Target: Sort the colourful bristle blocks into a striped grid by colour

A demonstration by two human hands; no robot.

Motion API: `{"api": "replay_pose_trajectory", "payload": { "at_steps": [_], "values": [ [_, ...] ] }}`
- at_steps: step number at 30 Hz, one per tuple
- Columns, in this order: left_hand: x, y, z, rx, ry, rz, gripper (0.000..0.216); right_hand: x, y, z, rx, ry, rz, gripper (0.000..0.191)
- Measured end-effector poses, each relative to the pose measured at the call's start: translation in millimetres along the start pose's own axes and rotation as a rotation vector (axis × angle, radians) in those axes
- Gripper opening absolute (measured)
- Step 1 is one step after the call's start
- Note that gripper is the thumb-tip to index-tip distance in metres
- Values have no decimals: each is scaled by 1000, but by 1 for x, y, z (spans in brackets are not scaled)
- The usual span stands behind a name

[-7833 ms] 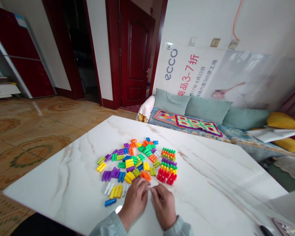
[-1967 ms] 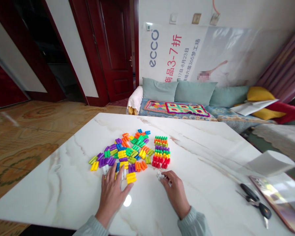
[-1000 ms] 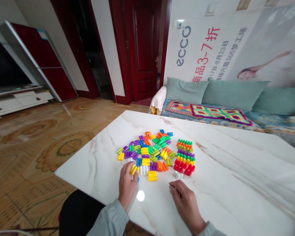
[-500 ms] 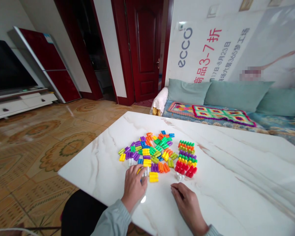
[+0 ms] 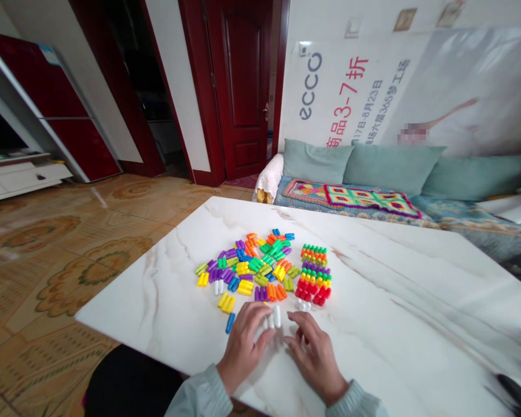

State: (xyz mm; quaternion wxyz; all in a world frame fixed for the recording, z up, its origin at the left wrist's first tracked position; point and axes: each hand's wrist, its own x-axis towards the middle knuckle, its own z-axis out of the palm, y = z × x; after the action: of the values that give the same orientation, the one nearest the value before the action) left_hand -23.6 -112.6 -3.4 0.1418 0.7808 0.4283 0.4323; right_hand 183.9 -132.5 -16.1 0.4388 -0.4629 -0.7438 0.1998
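My left hand is at the near side of the table, thumb and fingers closed around white bullet-shaped building blocks whose ends stick out to the right. Just right of them is my right hand, its thumb and fingers apart, with a gap between it and the blocks. Beyond the left hand lie a yellow block piece and a blue one. White blocks stand past the right fingertips, at the near end of neat colored rows, red blocks among them.
A loose pile of purple, green, orange, blue and yellow blocks spreads over the marble-patterned table. Behind the table is a sofa with green cushions. A red door and a red refrigerator stand farther back.
My left hand has shifted toward my right hand with the white blocks. The right hand's fingers have opened and come up beside them. Yellow and blue pieces now show past the left hand.
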Motion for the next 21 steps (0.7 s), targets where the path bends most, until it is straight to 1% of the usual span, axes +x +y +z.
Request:
{"api": "replay_pose_trajectory", "payload": {
  "at_steps": [2,5,8,11,13,15,17,18,19,21],
  "values": [
    [-2,11,13,-137,-72,8,23,-2,0,-1,23,4,-42,39],
    [-3,16,27,-252,-106,-29,22,-3,1,-2,26,63,-55,33],
    [3,12,32,-271,-125,-39,18,0,-1,-1,-4,121,-51,25],
    [10,5,33,-248,-125,-1,21,4,-5,-3,9,120,-53,22],
    [12,3,34,-217,-109,31,22,4,-3,-9,8,163,-44,22],
    [12,1,34,-182,-88,43,26,1,6,-20,-38,288,8,18],
    [10,0,35,-165,-77,45,25,-4,20,-33,-109,424,101,14],
    [9,0,36,-165,-76,49,24,-7,28,-39,-146,452,152,12],
    [8,-1,37,-168,-76,57,22,-9,36,-45,-180,445,202,12],
    [7,-2,38,-172,-72,69,21,-10,48,-52,-234,383,283,14]
  ]
}}
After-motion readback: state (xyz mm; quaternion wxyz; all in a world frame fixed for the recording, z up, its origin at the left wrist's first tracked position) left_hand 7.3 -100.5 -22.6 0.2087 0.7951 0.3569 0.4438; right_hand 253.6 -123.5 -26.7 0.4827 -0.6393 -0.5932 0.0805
